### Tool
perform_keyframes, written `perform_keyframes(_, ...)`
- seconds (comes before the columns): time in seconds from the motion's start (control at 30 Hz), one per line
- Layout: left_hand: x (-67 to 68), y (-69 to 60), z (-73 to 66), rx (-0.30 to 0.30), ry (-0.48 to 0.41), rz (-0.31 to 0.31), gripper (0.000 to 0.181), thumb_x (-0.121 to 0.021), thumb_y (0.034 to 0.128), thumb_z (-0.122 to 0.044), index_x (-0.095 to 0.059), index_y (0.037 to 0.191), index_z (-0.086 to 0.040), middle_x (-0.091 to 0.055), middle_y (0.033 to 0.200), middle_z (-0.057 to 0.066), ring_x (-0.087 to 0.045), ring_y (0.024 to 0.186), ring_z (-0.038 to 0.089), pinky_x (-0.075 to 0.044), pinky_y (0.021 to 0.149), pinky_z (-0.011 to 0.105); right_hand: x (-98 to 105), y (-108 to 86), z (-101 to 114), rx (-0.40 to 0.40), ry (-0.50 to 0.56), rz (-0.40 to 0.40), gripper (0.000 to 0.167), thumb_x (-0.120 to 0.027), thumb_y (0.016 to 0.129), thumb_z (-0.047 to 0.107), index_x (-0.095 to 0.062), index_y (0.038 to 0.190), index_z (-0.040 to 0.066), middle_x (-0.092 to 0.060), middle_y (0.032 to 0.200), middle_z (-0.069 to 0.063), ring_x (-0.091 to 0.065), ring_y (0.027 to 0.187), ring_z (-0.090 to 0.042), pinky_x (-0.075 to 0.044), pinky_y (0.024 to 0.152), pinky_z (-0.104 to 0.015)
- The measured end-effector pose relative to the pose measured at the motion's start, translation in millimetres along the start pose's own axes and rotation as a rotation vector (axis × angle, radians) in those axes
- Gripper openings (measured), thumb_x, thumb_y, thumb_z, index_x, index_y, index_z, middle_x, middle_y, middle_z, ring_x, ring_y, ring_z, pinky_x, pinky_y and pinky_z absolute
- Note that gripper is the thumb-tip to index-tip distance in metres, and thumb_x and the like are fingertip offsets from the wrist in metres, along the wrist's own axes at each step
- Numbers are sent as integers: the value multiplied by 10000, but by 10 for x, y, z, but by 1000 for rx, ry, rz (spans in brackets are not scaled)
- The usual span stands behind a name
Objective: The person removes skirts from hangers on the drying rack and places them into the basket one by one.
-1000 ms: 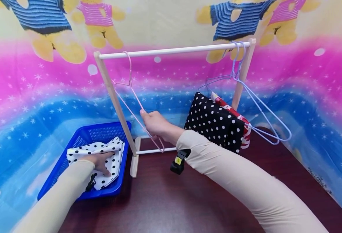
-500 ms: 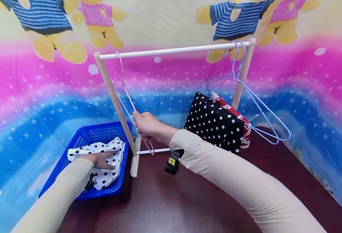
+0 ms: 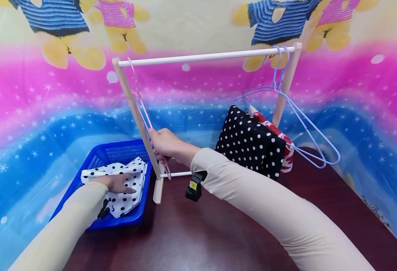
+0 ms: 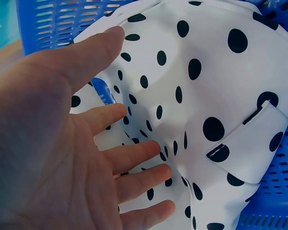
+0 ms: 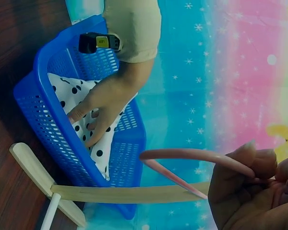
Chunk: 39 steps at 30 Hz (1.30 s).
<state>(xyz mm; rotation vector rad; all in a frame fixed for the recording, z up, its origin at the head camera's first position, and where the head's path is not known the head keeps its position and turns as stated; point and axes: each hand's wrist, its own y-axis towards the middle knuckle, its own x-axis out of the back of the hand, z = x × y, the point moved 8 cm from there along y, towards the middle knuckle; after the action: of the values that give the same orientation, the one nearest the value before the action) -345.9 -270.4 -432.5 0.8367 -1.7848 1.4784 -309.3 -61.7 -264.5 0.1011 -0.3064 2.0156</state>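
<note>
Just to the right of the left post of the rack, the right hand has its fingers curled round a pink hanger, whose hook sits over the top bar. Left of the rack, the left hand spreads its thumb and fingers loosely over a white, black-dotted cloth, gripping nothing; whether its fingertips touch is unclear. That cloth lies in a blue basket on the tabletop. At the rack's right end, purple hangers carry a black, white-dotted cloth and a red-and-white one.
</note>
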Motion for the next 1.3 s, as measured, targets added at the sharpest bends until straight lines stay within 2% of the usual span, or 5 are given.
perform_keyframes(0.33,58,-63,-44,-10,-12,-11,892,-605,950,-575,-230,1601,-93,-268,1599,337,-310,1437,568,-334,1103,708,-52,38,80,37,-23,25,542,-284,1117,392,-464,717,73,-469,543,-20,-450,429,-142,-490,448,-291)
perform_keyframes(0.57,55,-90,-50,-22,-47,0,877,-598,964,-554,-215,1606,-94,-251,1605,337,-300,1440,567,-342,1101,707,-68,11,72,63,-66,17,465,-336,1117,327,-516,805,34,-538,621,-42,-471,450,-144,-476,475,-286)
perform_keyframes(0.77,90,-164,-81,-67,-54,0,934,-597,947,-590,-205,1602,-52,-245,1608,338,-291,1444,570,-325,1108,716,-24,-2,112,233,-393,-90,445,-398,1100,335,-486,719,123,-469,642,2,-411,488,-89,-392,451,-226)
perform_keyframes(0.9,140,-231,-122,-107,-71,-23,949,-599,949,-585,-205,1591,-9,-260,1608,329,-292,1450,557,-318,1121,704,16,-19,109,295,-587,-178,401,-425,1082,409,-500,781,154,-450,660,27,-397,499,-86,-332,437,-222)
perform_keyframes(1.3,254,-383,-242,-158,-132,-84,950,-563,951,-630,-185,1605,-54,-321,1569,357,-353,1414,568,-371,1070,718,70,-118,101,356,-628,-253,425,-396,1067,503,-539,830,179,-513,644,14,-537,510,-148,-372,435,-258)
